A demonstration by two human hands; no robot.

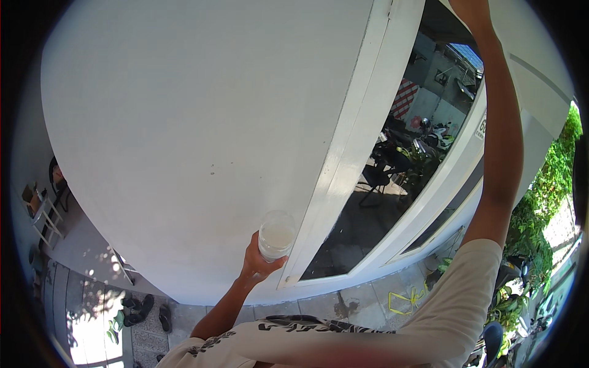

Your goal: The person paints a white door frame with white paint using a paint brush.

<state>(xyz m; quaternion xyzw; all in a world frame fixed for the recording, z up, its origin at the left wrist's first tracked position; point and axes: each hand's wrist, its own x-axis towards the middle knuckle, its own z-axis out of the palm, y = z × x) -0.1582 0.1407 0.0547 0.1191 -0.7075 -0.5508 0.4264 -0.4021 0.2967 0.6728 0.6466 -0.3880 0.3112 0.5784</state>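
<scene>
My left hand (256,262) is wrapped round a clear round container (277,238) with something whitish in it. It holds the container low in front of the white wall (202,122), beside the white frame (334,165) of a dark glass pane. My right arm stretches far up along the right side of the pane. At the upper edge of the picture, my right hand (472,13) is near the top of the frame. Its fingers are cut off there, so what they touch does not show.
Motorbikes and a chair appear in the glass (399,159). A yellow-green thin-framed object (406,302) lies on the paved floor (362,300). Dark shoes (140,311) lie at lower left, with a small table (48,218) beyond. Green plants (540,202) line the right side.
</scene>
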